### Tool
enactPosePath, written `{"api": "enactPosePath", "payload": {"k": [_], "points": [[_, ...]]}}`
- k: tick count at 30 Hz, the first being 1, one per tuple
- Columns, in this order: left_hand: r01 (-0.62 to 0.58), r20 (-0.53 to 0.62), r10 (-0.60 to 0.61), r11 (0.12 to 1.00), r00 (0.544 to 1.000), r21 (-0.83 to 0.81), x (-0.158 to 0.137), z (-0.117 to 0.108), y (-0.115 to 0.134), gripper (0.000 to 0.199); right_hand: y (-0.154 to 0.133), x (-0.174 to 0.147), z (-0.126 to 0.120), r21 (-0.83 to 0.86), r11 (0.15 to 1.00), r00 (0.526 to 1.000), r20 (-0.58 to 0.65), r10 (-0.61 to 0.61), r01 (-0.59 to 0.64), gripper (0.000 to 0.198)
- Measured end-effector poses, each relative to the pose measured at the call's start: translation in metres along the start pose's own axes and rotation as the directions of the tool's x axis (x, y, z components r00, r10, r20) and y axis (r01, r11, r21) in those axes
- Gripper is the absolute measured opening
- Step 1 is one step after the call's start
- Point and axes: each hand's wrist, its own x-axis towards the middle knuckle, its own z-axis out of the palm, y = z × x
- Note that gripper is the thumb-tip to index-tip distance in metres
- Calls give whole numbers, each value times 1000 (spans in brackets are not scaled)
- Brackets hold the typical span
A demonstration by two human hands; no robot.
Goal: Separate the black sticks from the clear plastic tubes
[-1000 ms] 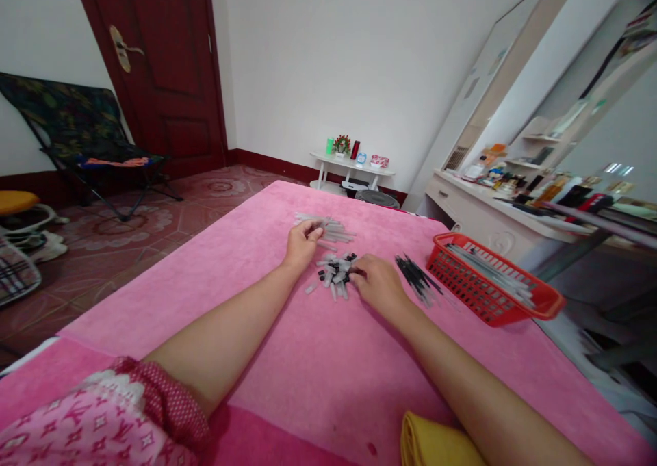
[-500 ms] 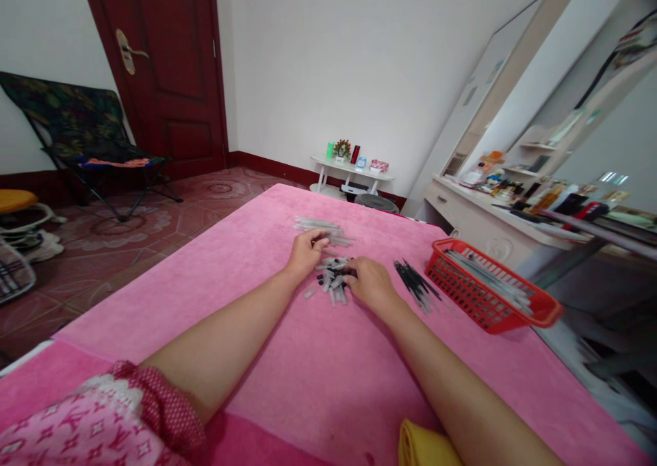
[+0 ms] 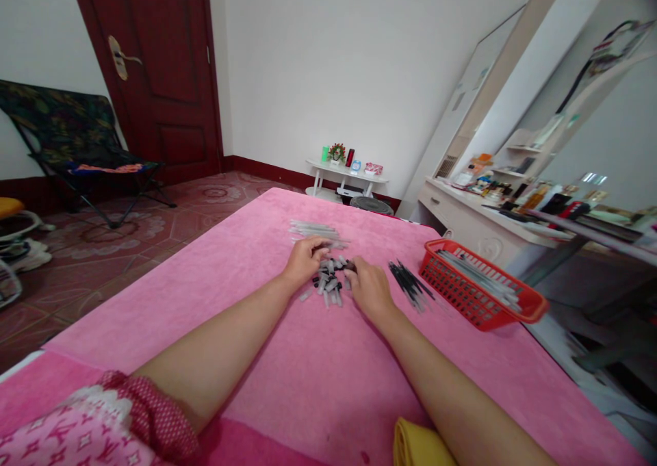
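A small heap of short pen caps [image 3: 328,281], frosted clear and black, lies on the pink cloth between my hands. My left hand [image 3: 304,264] rests at the heap's upper left edge, thumb and fingers curved and a little apart. Against the right side of the heap, my right hand [image 3: 372,289] curls its fingers, with a gap between thumb and forefinger; its far fingers are hidden. Beyond my left hand lies a row of clear pen barrels [image 3: 313,228]. Thin black pen refills [image 3: 409,282] are bunched right of my right hand.
A red plastic basket [image 3: 452,298] holding long clear and grey sticks stands at the table's right edge. Folded yellow cloth [image 3: 421,444] lies near my right forearm. The pink cloth [image 3: 318,370] covers the table. A dressing table [image 3: 465,223] stands at the right.
The whole view has shifted slightly as my head moved. Both hands stay beside the heap of caps, with the right one's fingers slightly shifted.
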Motion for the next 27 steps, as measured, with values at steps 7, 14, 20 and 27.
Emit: {"api": "enactPosePath", "payload": {"k": [7, 14, 20, 27], "points": [[-146, 128, 132, 984, 983, 105, -2, -3, 6, 25, 18, 9, 1, 768, 622, 975, 16, 221, -153, 23], [-197, 193, 170, 971, 966, 132, -3, -4, 13, 25, 19, 5, 6, 872, 470, 975, 32, 220, -135, 31], [-216, 231, 175, 962, 957, 168, -3, -4, 15, 25, 23, 6, 11, 923, 344, 950, 67, 304, -175, 36], [-263, 281, 202, 944, 938, 198, -4, -3, 18, 26, 16, 5, 6, 914, 374, 950, 38, 309, -158, 29]]}}
